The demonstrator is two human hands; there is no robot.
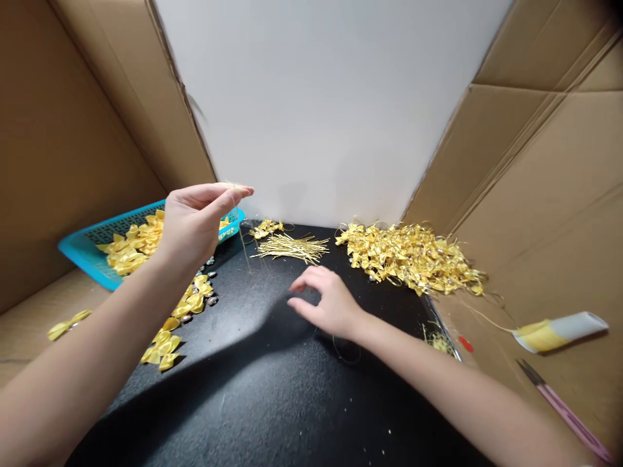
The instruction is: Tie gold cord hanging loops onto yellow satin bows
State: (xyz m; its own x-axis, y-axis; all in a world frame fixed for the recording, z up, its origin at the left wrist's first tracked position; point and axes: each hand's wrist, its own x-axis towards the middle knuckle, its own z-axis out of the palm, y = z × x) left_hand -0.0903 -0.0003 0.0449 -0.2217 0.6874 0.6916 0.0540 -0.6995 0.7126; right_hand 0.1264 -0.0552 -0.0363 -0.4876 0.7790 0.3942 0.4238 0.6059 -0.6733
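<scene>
My left hand is raised above the far left part of the black table, thumb and fingers pinched on a thin gold cord that dangles down. Lower and to the right, my right hand hovers over the table, thumb and fingers apart, with nothing visible between them. A thin loop of cord shows beneath my right wrist. Just beyond that hand lies a bundle of cut gold cords. Yellow ribbon bows and small silvery beads are scattered near my left forearm.
A blue basket of yellow bows stands at left. Finished-looking bows with beads and cord form a large pile at back right. A cord spool and pink-handled scissors lie on the right. Cardboard walls flank the table.
</scene>
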